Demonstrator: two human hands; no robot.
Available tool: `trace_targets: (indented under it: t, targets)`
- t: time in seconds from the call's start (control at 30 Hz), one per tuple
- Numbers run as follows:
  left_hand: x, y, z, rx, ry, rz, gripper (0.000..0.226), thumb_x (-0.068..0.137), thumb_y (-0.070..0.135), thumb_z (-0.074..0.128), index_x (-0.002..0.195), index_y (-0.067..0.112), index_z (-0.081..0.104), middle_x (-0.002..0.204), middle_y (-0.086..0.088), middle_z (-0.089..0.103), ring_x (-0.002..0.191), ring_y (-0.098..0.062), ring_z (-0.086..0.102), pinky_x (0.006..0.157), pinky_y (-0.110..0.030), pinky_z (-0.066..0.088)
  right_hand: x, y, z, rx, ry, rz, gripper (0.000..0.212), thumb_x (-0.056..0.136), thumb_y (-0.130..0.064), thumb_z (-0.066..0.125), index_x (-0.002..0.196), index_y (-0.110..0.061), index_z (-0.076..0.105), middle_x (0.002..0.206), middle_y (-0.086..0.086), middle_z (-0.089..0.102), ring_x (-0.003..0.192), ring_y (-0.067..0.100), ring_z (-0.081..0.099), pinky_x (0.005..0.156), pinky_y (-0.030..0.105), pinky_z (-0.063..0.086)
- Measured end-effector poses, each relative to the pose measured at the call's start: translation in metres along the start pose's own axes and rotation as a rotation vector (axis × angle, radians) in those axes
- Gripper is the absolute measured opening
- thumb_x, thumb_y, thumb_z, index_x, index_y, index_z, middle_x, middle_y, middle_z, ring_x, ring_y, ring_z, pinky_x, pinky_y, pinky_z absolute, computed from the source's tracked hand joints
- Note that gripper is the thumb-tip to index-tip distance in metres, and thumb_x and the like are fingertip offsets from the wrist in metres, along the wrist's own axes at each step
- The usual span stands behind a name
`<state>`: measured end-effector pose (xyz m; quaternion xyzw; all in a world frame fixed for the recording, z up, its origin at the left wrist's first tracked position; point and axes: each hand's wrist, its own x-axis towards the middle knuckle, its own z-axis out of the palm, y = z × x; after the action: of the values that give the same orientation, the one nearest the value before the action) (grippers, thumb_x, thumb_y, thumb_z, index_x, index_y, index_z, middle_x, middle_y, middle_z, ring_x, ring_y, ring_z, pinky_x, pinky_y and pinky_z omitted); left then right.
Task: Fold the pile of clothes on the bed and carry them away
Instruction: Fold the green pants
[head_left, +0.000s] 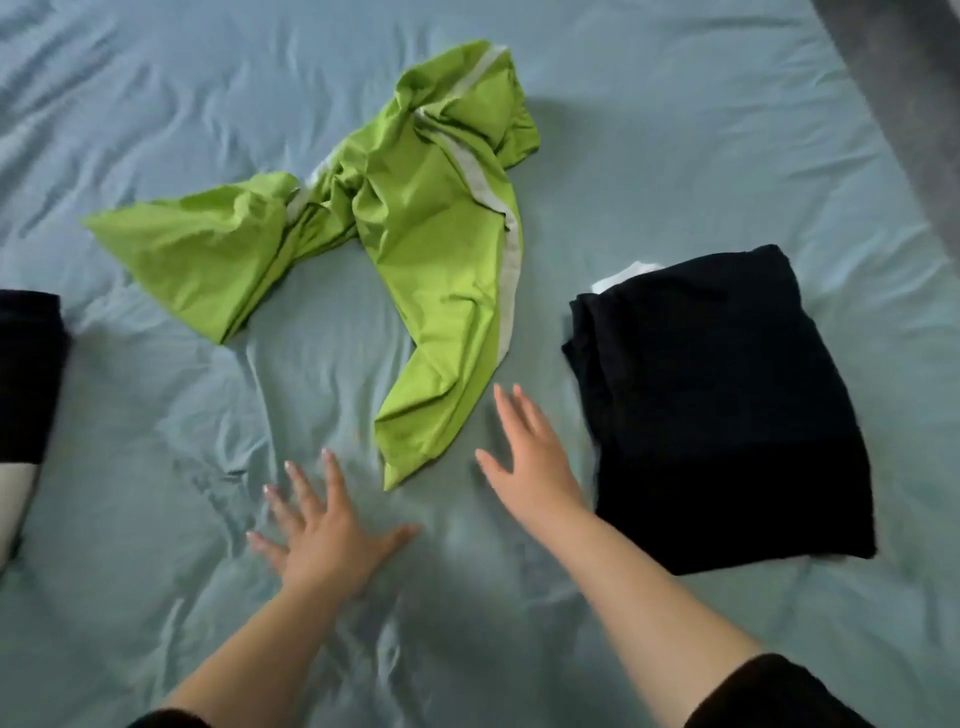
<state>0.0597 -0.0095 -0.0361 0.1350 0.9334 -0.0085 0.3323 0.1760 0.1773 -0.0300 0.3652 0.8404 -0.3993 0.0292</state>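
A crumpled lime-green garment with a pale side stripe lies unfolded in the middle of the bed. To its right sits a folded black garment with a bit of white showing at its far edge. My left hand is spread flat, fingers straight, on the sheet just below and left of the green garment's near end. My right hand is open with straight fingers, between the green garment's near tip and the black fold, holding nothing.
The bed is covered by a wrinkled light-blue sheet. A black and white cloth item shows at the left edge. A grey strip runs along the upper right corner beyond the bed's edge.
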Motion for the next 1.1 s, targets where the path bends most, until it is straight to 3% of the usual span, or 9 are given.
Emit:
trace_targets:
  t: [0.1, 0.2, 0.43, 0.5, 0.57, 0.67, 0.8, 0.9, 1.1]
  targets:
    - [0.015, -0.025, 0.004, 0.040, -0.129, -0.025, 0.137, 0.041, 0.099, 0.045, 0.140, 0.046, -0.033, 0.157, 0.003, -0.031, 0.147, -0.036, -0.014, 0.105, -0.073, 0.016, 0.029, -0.027, 0.029, -0.256, -0.114, -0.021, 0.108, 0.081, -0.056, 0.064, 0.149, -0.037, -0.017, 0.157, 0.003, -0.030, 0.147, 0.026, -0.018, 0.118, 0.044, 0.002]
    - [0.028, -0.034, 0.005, 0.011, -0.170, 0.033, 0.136, 0.039, 0.099, 0.047, 0.139, 0.049, -0.031, 0.156, 0.005, -0.032, 0.147, -0.036, -0.015, 0.101, -0.074, 0.021, 0.055, -0.042, 0.044, -0.527, -0.203, -0.057, 0.089, 0.086, -0.036, 0.064, 0.151, -0.042, 0.003, 0.158, -0.003, -0.028, 0.146, 0.030, -0.022, 0.116, 0.057, -0.002]
    - [0.034, -0.058, -0.005, -0.123, -0.179, 0.155, 0.096, 0.079, 0.069, 0.059, 0.150, 0.046, -0.002, 0.162, 0.006, -0.014, 0.148, -0.035, -0.007, 0.103, -0.070, 0.024, 0.030, -0.086, 0.067, -0.131, -0.147, 0.141, 0.033, 0.094, -0.018, 0.051, 0.127, -0.012, 0.056, 0.131, 0.022, 0.056, 0.118, 0.040, 0.053, 0.088, 0.039, 0.043]
    - [0.033, -0.065, -0.015, -0.353, -0.123, 0.159, 0.066, 0.095, 0.034, 0.056, 0.153, 0.029, 0.025, 0.160, -0.007, 0.022, 0.143, -0.035, 0.023, 0.109, -0.057, 0.032, -0.006, -0.095, 0.079, 0.030, -0.190, 0.194, 0.030, 0.093, -0.022, 0.056, 0.121, -0.014, 0.062, 0.120, 0.020, 0.064, 0.110, 0.038, 0.059, 0.082, 0.036, 0.046]
    - [0.021, -0.073, -0.030, -0.903, -0.138, 0.001, 0.041, 0.097, 0.016, 0.052, 0.138, 0.016, 0.053, 0.119, -0.008, 0.063, 0.102, -0.026, 0.060, 0.085, -0.041, 0.052, -0.045, -0.105, 0.089, 0.229, -0.206, 0.273, 0.028, 0.092, -0.030, 0.061, 0.114, -0.013, 0.067, 0.112, 0.014, 0.070, 0.106, 0.030, 0.063, 0.077, 0.027, 0.045]
    - [-0.013, -0.083, -0.043, -1.468, -0.501, -0.153, 0.031, 0.095, 0.028, 0.060, 0.125, 0.021, 0.059, 0.110, -0.003, 0.068, 0.088, -0.017, 0.065, 0.072, -0.034, 0.055, -0.104, -0.125, 0.104, 0.496, -0.246, 0.384, 0.029, 0.091, -0.034, 0.064, 0.111, -0.013, 0.069, 0.102, -0.001, 0.073, 0.100, 0.010, 0.067, 0.076, 0.013, 0.045]
    - [-0.067, -0.086, -0.026, -1.371, -0.541, 0.012, 0.049, 0.086, -0.004, 0.064, 0.129, 0.019, 0.053, 0.108, -0.006, 0.072, 0.095, -0.020, 0.070, 0.076, -0.032, 0.059, -0.171, -0.128, 0.111, 0.596, -0.366, 0.463, 0.015, 0.090, -0.034, 0.064, 0.089, -0.021, 0.071, 0.063, -0.030, 0.066, 0.065, -0.023, 0.058, 0.060, 0.001, 0.041]
    - [-0.106, -0.092, -0.018, -1.463, -0.514, -0.083, 0.030, 0.087, -0.008, 0.059, 0.113, 0.005, 0.064, 0.094, -0.012, 0.075, 0.081, -0.022, 0.073, 0.064, -0.030, 0.058, -0.200, -0.118, 0.096, 0.661, -0.294, 0.623, 0.043, 0.093, -0.045, 0.053, 0.063, -0.024, 0.076, 0.067, -0.011, 0.074, 0.067, -0.004, 0.068, 0.063, 0.013, 0.050]
    - [-0.167, -0.114, -0.015, -1.318, -0.577, -0.131, 0.016, 0.087, -0.005, 0.058, 0.087, -0.001, 0.074, 0.083, -0.018, 0.074, 0.070, -0.023, 0.069, 0.064, -0.033, 0.058, -0.190, -0.095, 0.054, 1.117, 0.104, 0.763, 0.077, 0.067, -0.074, 0.058, 0.131, -0.030, 0.053, 0.126, -0.003, 0.065, 0.112, 0.022, 0.063, 0.091, 0.048, 0.052]
